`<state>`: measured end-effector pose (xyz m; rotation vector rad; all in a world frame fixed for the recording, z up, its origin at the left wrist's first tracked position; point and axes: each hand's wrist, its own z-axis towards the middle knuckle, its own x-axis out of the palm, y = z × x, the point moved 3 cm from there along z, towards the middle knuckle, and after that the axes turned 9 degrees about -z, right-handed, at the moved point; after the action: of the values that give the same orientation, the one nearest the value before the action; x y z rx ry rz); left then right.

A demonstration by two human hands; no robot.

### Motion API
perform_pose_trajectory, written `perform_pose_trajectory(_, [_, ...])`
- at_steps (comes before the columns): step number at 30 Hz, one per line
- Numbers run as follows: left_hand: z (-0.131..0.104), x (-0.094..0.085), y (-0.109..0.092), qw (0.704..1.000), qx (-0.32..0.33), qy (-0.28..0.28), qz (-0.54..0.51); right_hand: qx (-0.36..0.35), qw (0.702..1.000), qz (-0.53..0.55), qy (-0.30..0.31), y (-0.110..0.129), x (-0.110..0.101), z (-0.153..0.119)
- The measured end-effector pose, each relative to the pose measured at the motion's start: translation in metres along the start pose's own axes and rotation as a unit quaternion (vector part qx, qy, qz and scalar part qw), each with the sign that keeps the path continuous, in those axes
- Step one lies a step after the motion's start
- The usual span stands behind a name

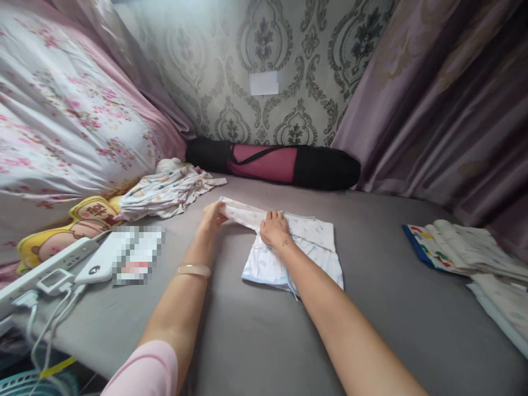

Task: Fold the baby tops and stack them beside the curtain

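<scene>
A small white baby shirt [266, 265] with pale prints and light blue trim lies on the grey bed sheet [256, 341]. One sleeve stretches out to the left, its cuff end pinched in my left hand [214, 214] and lifted slightly off the sheet. My right hand [274, 228] rests on the shirt near the base of that sleeve, its fingers lying flat over the fabric. On the right, the other sleeve is folded across the shirt's body. A thin blue tie hangs from the lower edge, partly covered by my right forearm.
A rumpled printed garment [165, 190] and a yellow cartoon cushion [88, 220] lie at left, near a power strip [70, 261] with cables and a white power bank [101, 258]. Behind is a black and pink roll bag [264, 165]. Folded cloths [462, 245] lie at right.
</scene>
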<state>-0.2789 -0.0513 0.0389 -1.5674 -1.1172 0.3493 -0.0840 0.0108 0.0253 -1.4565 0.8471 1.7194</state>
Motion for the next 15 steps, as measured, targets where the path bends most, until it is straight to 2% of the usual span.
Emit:
perform_pose_trajectory(2, [-0.007, 0.009, -0.004, 0.997, -0.039, 0.024, -0.059, -0.008, 1.0, -0.013, 0.017, 0.0, -0.003, 0.005])
perform_pose_trajectory(4, [-0.017, 0.02, -0.009, 0.99, -0.056, 0.081, -0.099, -0.016, 0.999, -0.03, 0.035, 0.002, -0.004, 0.009])
perform_pose_trajectory(6, [-0.03, 0.031, -0.012, 0.981, -0.059, 0.14, -0.122, -0.024, 0.998, -0.042, 0.047, 0.003, -0.005, 0.011])
perform_pose_trajectory(9, [-0.048, 0.048, -0.012, 0.97, -0.057, 0.197, -0.127, -0.024, 0.997, -0.041, 0.057, 0.004, -0.007, 0.01])
perform_pose_trajectory(12, [-0.06, 0.063, -0.006, 0.969, -0.04, 0.208, -0.13, -0.014, 0.997, -0.013, 0.075, -0.001, -0.01, 0.009])
perform_pose_trajectory(15, [-0.066, 0.076, 0.003, 0.976, -0.008, 0.18, -0.12, -0.041, 0.99, 0.083, 0.108, -0.013, -0.014, 0.011])
